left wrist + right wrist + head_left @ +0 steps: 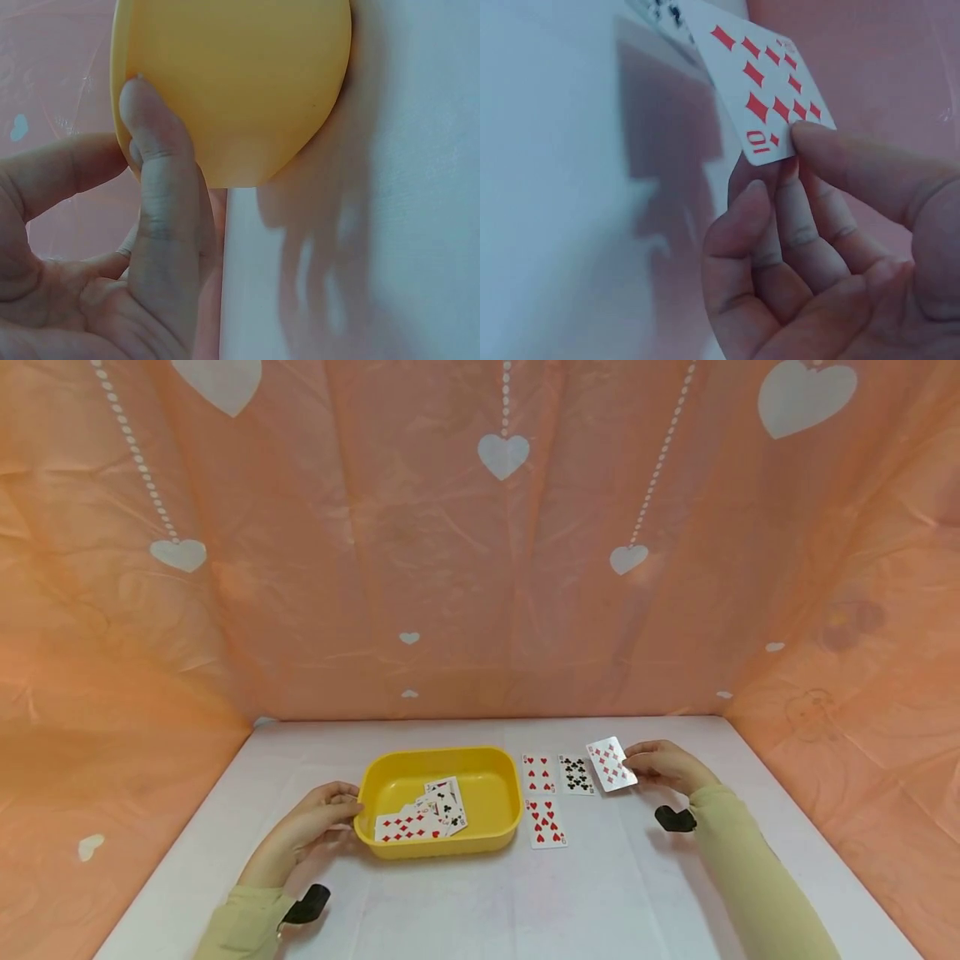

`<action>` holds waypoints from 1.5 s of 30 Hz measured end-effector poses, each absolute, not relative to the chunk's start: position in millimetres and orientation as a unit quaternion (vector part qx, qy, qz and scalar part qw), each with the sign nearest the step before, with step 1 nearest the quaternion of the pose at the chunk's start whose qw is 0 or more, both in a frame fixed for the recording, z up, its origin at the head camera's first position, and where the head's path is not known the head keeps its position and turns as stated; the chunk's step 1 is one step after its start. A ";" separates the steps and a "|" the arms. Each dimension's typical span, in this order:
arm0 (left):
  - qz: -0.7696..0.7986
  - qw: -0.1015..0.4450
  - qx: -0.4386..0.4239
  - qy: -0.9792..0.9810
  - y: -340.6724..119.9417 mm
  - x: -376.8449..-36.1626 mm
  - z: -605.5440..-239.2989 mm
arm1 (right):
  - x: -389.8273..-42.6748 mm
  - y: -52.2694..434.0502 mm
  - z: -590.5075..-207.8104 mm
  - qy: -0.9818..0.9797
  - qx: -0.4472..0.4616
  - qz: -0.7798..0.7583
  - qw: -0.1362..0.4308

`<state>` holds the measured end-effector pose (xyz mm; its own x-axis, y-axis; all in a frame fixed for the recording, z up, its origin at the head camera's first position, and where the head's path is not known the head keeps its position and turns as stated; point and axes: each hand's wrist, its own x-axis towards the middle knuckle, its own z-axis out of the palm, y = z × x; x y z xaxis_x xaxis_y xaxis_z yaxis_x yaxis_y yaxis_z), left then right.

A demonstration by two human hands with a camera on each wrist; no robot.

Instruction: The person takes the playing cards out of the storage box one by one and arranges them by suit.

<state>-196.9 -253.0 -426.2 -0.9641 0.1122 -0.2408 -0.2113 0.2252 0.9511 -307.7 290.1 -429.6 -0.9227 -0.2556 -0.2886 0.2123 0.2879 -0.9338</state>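
Observation:
My right hand [667,764] pinches the ten of diamonds [761,82] by one corner, between thumb and fingers. The card is tilted above the table, just right of a clubs card [577,775] lying face up. My left hand [318,818] grips the left end of a yellow plastic basin [483,842], with thumb [157,124] and a finger on either side of its rim in the left wrist view. Several face-up playing cards [408,827] lie overlapped inside the basin, partly hiding one another.
Beside the basin's right wall lies a hearts card [539,774], with another hearts card [547,823] below it. A white cloth [465,910] covers the table. Orange curtains [450,568] with white hearts enclose the back and both sides.

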 end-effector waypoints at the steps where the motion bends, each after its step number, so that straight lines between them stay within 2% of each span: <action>1: 0.622 0.130 -0.032 0.771 -253.3 -196.5 -426.2 | -307.1 291.5 -430.7 0.777 -0.009 -0.598 0.197; 12: 0.627 0.124 -0.031 0.769 -252.7 -197.0 -427.4 | -305.3 297.8 -446.6 0.763 0.052 -0.617 0.187; 23: 0.634 0.127 -0.037 0.762 -252.1 -195.8 -427.9 | -298.4 291.3 -438.1 0.808 0.028 -0.565 0.163; 32: 0.624 0.117 -0.034 0.772 -251.6 -196.7 -427.4 | -299.9 285.9 -434.9 0.855 0.057 -0.497 0.141; 37: 0.621 0.120 -0.036 0.774 -251.6 -195.5 -426.5 | -299.9 287.0 -427.9 0.862 0.047 -0.488 0.129; 45: 0.624 0.119 -0.034 0.771 -251.9 -196.8 -428.4 | -307.7 282.0 -400.2 0.848 -0.029 -0.515 0.124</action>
